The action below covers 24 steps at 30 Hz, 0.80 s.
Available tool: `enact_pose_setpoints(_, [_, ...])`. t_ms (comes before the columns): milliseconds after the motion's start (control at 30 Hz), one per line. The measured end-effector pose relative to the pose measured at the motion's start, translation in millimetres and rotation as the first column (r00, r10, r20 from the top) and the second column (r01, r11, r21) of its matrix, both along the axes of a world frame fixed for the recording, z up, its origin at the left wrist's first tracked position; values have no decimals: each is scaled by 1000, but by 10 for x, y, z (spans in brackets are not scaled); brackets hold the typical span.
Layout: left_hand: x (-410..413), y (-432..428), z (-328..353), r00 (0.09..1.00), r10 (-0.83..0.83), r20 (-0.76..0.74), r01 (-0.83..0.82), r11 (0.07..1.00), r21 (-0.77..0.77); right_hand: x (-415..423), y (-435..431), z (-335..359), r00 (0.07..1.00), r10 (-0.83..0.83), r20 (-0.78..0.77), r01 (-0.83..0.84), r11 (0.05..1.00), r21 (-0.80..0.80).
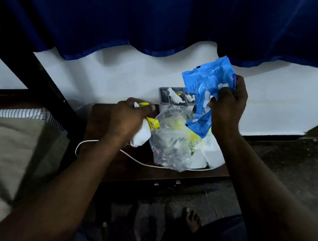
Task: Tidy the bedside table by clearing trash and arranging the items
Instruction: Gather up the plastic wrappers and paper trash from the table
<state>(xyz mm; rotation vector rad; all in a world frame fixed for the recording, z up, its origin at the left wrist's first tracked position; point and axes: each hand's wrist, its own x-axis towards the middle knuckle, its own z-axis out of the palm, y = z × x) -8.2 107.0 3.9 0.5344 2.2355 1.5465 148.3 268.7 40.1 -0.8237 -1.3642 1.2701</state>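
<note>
Blue packet, crinkled, is clutched in the right hand above the back right corner of the dark tabletop, while a crumpled white tissue and a yellow wrapper are clenched together in the left hand over the tabletop's left half. A clear plastic bag stuffed with scraps is seen lying on the right half, between the two hands. A grey organiser holding white paper scraps is set at the back edge, and a white cable is trailed from the left side toward the front edge.
</note>
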Motion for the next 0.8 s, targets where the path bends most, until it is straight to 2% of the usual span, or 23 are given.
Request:
enact_pose_setpoints(67, [26, 50, -116, 992, -105, 65, 106, 994, -25, 6, 9, 14, 998, 2, -56, -5, 998, -60])
enact_pose_setpoints(167, [53, 108, -271, 953, -294, -68, 256, 908, -332, -1, 18, 12, 998, -3, -66, -4, 995, -98])
enact_pose_setpoints(233, [72, 148, -357, 913, -402, -71, 318, 810, -492, -7, 40, 15, 998, -15, -62, 8, 994, -108])
enact_pose_setpoints(300, [56, 197, -410, 894, -444, -65, 322, 736, -595, -3, 56, 30, 997, -17, -75, 8, 993, -115])
enact_pose_setpoints(367, [30, 232, -442, 891, -444, -97, 279, 703, -655, 5, 72, 41, 994, -21, -103, 9, 994, -112])
enact_pose_setpoints(467, [0, 268, -467, 880, -454, -139, 253, 697, -671, 27, 81, 59, 995, -48, -93, 42, 997, -66])
enact_pose_setpoints(600, [-63, 318, -483, 852, -484, -197, 259, 718, -647, 18, 101, 82, 977, -54, -206, 22, 987, -158])
enact_pose_setpoints(667, [-77, 325, -450, 853, -463, -241, 246, 763, -597, 3, 114, 78, 974, -63, -218, 20, 981, -194])
enact_pose_setpoints(800, [-149, 321, -263, 908, -292, -301, 158, 902, -401, -13, 126, 73, 970, -47, -239, -13, 970, -243])
